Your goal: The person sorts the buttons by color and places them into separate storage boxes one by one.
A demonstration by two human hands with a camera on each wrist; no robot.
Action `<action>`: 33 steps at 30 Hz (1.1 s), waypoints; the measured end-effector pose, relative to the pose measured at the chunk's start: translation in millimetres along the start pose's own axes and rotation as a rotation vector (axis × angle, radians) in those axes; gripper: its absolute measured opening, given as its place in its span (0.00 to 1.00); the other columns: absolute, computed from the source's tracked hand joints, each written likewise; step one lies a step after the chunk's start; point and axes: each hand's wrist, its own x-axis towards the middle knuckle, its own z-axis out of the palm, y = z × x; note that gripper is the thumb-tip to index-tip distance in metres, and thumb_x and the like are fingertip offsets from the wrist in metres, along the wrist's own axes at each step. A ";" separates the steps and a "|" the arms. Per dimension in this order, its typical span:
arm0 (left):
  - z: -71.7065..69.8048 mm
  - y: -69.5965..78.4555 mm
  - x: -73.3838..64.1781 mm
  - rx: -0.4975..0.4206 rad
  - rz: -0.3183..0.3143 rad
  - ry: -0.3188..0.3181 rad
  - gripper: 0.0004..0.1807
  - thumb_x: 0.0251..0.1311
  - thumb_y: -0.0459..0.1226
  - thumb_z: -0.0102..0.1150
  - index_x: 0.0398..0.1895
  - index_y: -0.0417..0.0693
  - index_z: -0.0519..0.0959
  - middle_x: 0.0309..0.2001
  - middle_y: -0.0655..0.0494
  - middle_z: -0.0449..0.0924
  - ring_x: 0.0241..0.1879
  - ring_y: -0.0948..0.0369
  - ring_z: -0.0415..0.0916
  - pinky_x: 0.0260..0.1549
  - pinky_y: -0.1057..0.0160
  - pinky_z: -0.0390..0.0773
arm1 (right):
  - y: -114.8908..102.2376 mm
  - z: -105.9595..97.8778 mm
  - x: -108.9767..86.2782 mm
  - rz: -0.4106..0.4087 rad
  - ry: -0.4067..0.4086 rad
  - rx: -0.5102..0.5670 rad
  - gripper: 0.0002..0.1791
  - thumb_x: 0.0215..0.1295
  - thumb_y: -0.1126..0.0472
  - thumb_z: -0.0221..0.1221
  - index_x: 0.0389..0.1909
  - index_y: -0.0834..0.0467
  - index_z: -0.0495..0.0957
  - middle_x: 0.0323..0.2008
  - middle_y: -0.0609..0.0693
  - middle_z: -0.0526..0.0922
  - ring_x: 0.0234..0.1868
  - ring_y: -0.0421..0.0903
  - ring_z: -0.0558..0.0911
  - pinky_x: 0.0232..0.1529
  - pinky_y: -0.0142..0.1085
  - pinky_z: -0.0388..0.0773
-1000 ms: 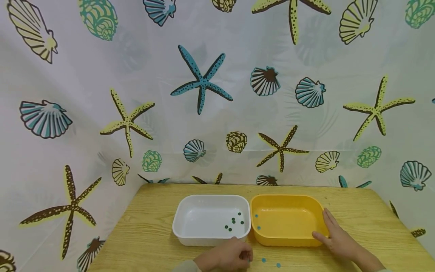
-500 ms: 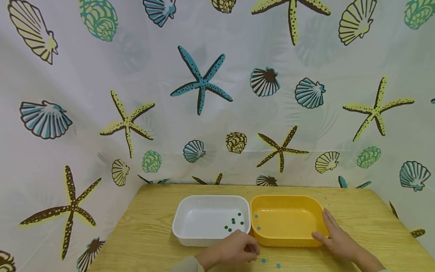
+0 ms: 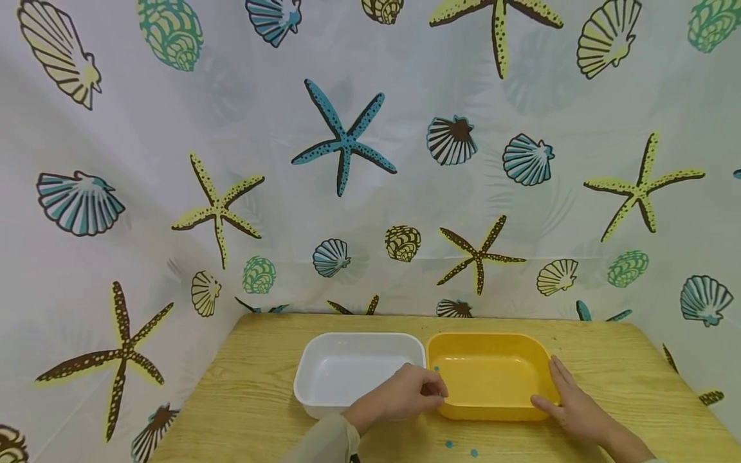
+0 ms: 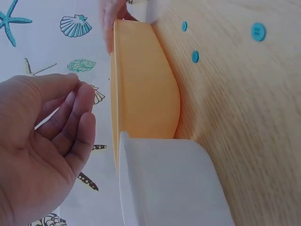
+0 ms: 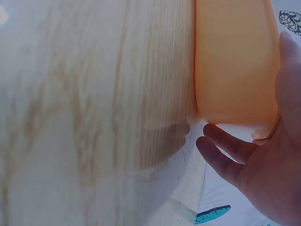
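My left hand (image 3: 403,391) is over the meeting rims of the white plastic tray (image 3: 324,379) and the yellow plastic tray (image 3: 492,411). Its thumb and forefinger pinch together at the tips; the blue button seen there earlier is hidden between them. My right hand (image 3: 579,405) rests against the yellow tray's near right corner, thumb at the front rim, fingers straight along the side wall. A blue button (image 3: 437,368) lies inside the yellow tray at its left. On the table in front are more blue buttons (image 3: 449,444). The left hand covers the white tray's green buttons.
The two trays stand side by side on a wooden table (image 3: 249,366). In the left wrist view another blue button (image 4: 258,32) lies closer to the table's front. A curtain (image 3: 370,212) printed with shells and starfish hangs behind and at both sides.
My left hand has risen from the table in front of the trays, moving forward and slightly right to the yellow tray's left rim. The right hand has stayed put.
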 end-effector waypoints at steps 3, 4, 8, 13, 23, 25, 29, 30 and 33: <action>-0.5 0.3 7.5 -0.005 -0.019 0.022 0.03 0.59 0.33 0.61 0.34 0.43 0.83 0.26 0.67 0.78 0.27 0.72 0.73 0.29 0.72 0.74 | 0.8 0.0 0.2 -0.005 0.006 -0.002 0.52 0.69 0.42 0.51 0.69 0.77 0.34 0.69 0.74 0.33 0.67 0.73 0.43 0.60 0.65 0.45; -0.4 0.5 9.3 -0.006 -0.022 0.027 0.03 0.59 0.33 0.61 0.34 0.43 0.83 0.26 0.66 0.78 0.26 0.71 0.72 0.29 0.72 0.74 | 0.9 0.1 0.3 -0.009 0.008 -0.005 0.52 0.69 0.42 0.51 0.69 0.77 0.34 0.69 0.74 0.34 0.67 0.73 0.44 0.60 0.65 0.45; 1.2 0.4 15.0 -0.005 -0.016 0.034 0.04 0.58 0.32 0.60 0.35 0.42 0.83 0.26 0.65 0.78 0.26 0.70 0.72 0.27 0.72 0.74 | 1.6 0.9 0.5 -0.011 0.010 -0.003 0.52 0.68 0.42 0.51 0.69 0.77 0.35 0.69 0.74 0.34 0.67 0.73 0.44 0.60 0.65 0.46; 3.8 -0.6 22.5 -0.001 -0.024 0.036 0.05 0.59 0.31 0.60 0.36 0.42 0.83 0.26 0.66 0.78 0.26 0.70 0.72 0.27 0.72 0.73 | 1.8 1.7 -0.1 -0.007 0.015 -0.005 0.52 0.68 0.41 0.51 0.69 0.77 0.35 0.69 0.74 0.34 0.67 0.73 0.44 0.60 0.65 0.45; 7.0 -2.6 32.4 -0.002 -0.086 0.051 0.05 0.59 0.32 0.60 0.37 0.42 0.83 0.26 0.65 0.77 0.27 0.70 0.72 0.27 0.71 0.73 | -0.5 0.3 -1.3 -0.009 0.017 -0.003 0.52 0.68 0.42 0.51 0.69 0.77 0.35 0.69 0.75 0.34 0.67 0.73 0.44 0.60 0.65 0.45; 8.8 -5.5 34.7 -0.001 -0.092 0.054 0.05 0.59 0.32 0.60 0.36 0.42 0.83 0.26 0.65 0.77 0.26 0.70 0.72 0.26 0.71 0.73 | -0.3 0.1 -1.2 -0.016 0.022 -0.004 0.52 0.69 0.42 0.51 0.68 0.77 0.35 0.69 0.75 0.34 0.67 0.73 0.44 0.60 0.65 0.45; 11.6 -11.2 38.8 -0.010 -0.100 0.065 0.04 0.58 0.31 0.60 0.35 0.42 0.83 0.25 0.65 0.77 0.26 0.70 0.72 0.26 0.71 0.73 | 1.1 0.6 -0.4 -0.018 0.021 -0.008 0.52 0.69 0.42 0.51 0.69 0.77 0.34 0.69 0.74 0.34 0.67 0.73 0.43 0.60 0.64 0.45; 11.8 -12.1 39.7 -0.017 -0.097 0.067 0.04 0.58 0.31 0.60 0.35 0.41 0.82 0.25 0.65 0.77 0.25 0.69 0.72 0.26 0.71 0.73 | 1.5 0.8 -0.1 -0.014 0.019 -0.006 0.52 0.69 0.42 0.51 0.69 0.77 0.34 0.69 0.74 0.34 0.67 0.73 0.43 0.60 0.64 0.45; 10.8 -12.3 41.3 -0.031 -0.084 0.067 0.05 0.59 0.30 0.59 0.36 0.40 0.82 0.25 0.65 0.76 0.25 0.70 0.72 0.26 0.71 0.74 | 2.7 1.1 0.3 -0.005 0.015 -0.009 0.52 0.68 0.41 0.51 0.69 0.76 0.34 0.69 0.74 0.34 0.67 0.73 0.43 0.60 0.65 0.45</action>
